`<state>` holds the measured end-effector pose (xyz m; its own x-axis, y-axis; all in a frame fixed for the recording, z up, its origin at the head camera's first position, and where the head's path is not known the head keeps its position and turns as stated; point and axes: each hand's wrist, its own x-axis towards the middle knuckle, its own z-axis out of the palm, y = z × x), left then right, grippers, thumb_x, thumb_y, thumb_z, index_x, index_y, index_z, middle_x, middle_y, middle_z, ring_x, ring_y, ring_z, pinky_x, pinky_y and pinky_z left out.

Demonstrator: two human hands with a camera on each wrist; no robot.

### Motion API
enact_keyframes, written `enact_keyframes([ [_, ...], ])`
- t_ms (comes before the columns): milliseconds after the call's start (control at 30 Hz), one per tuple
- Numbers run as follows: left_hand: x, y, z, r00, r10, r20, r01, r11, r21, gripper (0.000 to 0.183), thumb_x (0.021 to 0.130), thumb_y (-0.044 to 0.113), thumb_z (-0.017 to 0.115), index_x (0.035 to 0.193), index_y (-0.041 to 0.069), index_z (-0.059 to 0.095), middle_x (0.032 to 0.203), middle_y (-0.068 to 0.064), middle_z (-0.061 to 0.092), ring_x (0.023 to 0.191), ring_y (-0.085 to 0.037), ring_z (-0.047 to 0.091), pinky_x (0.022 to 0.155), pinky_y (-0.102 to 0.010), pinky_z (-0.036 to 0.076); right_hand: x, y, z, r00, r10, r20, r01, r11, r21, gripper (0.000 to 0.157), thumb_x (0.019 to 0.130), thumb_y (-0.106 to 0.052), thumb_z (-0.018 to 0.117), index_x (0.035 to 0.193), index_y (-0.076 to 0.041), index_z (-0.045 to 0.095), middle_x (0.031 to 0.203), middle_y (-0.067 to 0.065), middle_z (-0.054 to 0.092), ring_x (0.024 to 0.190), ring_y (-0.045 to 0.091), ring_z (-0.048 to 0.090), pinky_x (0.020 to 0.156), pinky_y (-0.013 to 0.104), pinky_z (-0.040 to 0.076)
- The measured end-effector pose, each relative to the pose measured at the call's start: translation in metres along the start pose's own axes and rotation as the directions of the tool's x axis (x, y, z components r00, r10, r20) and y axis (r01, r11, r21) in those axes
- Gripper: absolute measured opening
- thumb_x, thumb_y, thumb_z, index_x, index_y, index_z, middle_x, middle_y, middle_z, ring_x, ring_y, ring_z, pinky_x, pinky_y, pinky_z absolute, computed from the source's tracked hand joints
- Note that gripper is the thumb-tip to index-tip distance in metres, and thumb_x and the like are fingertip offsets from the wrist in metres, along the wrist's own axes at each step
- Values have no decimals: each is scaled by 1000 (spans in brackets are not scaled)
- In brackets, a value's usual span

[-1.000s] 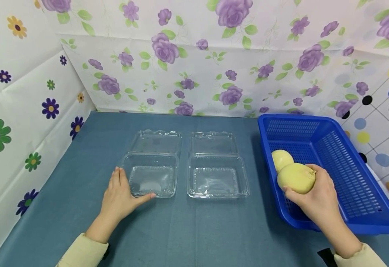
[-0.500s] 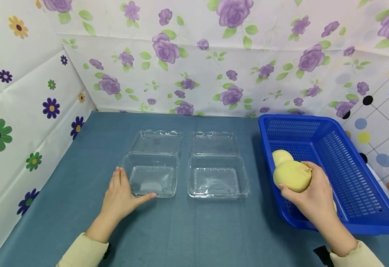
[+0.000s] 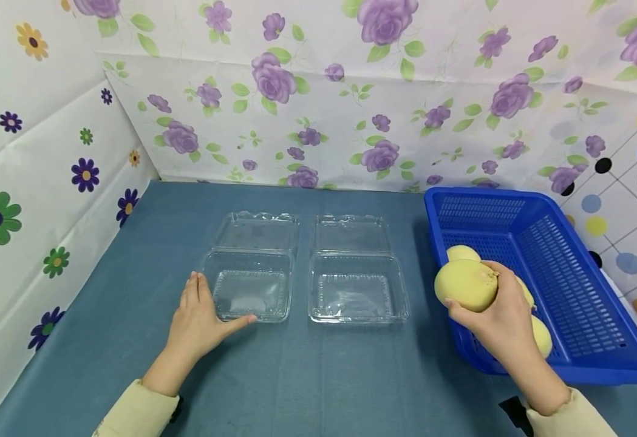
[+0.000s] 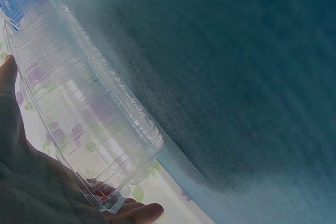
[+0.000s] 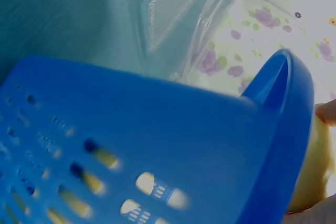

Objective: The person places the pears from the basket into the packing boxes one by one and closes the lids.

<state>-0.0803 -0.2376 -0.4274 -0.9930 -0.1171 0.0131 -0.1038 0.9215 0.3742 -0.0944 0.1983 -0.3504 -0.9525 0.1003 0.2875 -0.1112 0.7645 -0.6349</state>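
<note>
My right hand (image 3: 498,312) grips a smooth, pale yellow oval fruit (image 3: 466,285) with a stubby stem end, like a small melon. It is held over the left rim of a blue plastic basket (image 3: 597,364). In the right wrist view the basket wall (image 5: 157,114) hides most of that hand and the fruit (image 5: 314,171). On the left, my left hand (image 3: 195,321) rests against the near left corner of an open clear clamshell box (image 3: 249,291), fingers straight and thumb along its front edge. The left wrist view shows this box (image 4: 84,98) beside the palm.
A second open clear clamshell box (image 3: 357,291) stands between the first box and the basket. More pale yellow fruits (image 3: 540,337) lie in the basket's left part. A teal cloth (image 3: 318,376) covers the table, with flowered sheeting (image 3: 318,103) behind it.
My right hand has carried the fruit left and slightly up, from inside the basket to over its left rim, uncovering more fruits behind. The left hand and both boxes keep their places.
</note>
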Motion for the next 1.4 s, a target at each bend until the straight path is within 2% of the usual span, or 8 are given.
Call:
enact_keyframes([
  [100,0,0,-1,1000,-5,11,5,1000,0,133,66,71,71,142,-21,12,148,-41,12,134,-56,20,100,-67,32,1,-3,3,1000,5,20,-5,1000,11,81,66,-14,80,133,7,41,117,27,52,95,37,51,68,45,40],
  [533,2,0,0,1000,-5,1,5,1000,-11,132,66,68,73,143,-20,12,149,-40,13,135,-55,19,100,-67,32,2,-16,13,998,-30,63,28,999,40,78,68,-15,79,133,7,40,117,26,51,95,36,50,72,46,40],
  [867,1,-2,0,1000,-8,-2,8,1000,-10,131,66,67,73,143,-20,13,149,-39,12,136,-55,18,102,-66,30,1,-20,18,998,-41,56,37,997,63,78,68,-15,80,132,6,41,116,24,53,94,35,52,72,46,42],
  [1200,1,-2,1,1000,-10,3,10,1000,-15,131,66,67,73,143,-20,12,150,-39,12,136,-54,18,102,-66,30,0,-28,25,996,8,85,-14,997,72,80,72,-19,80,137,2,40,120,25,53,96,36,55,75,49,45],
  [1400,0,-1,1,1000,-3,1,3,1000,-18,130,67,65,74,143,-20,12,149,-40,12,136,-55,18,101,-66,31,-3,-30,34,998,-28,49,24,997,76,76,69,-17,81,133,4,45,118,24,56,94,36,58,72,48,46],
])
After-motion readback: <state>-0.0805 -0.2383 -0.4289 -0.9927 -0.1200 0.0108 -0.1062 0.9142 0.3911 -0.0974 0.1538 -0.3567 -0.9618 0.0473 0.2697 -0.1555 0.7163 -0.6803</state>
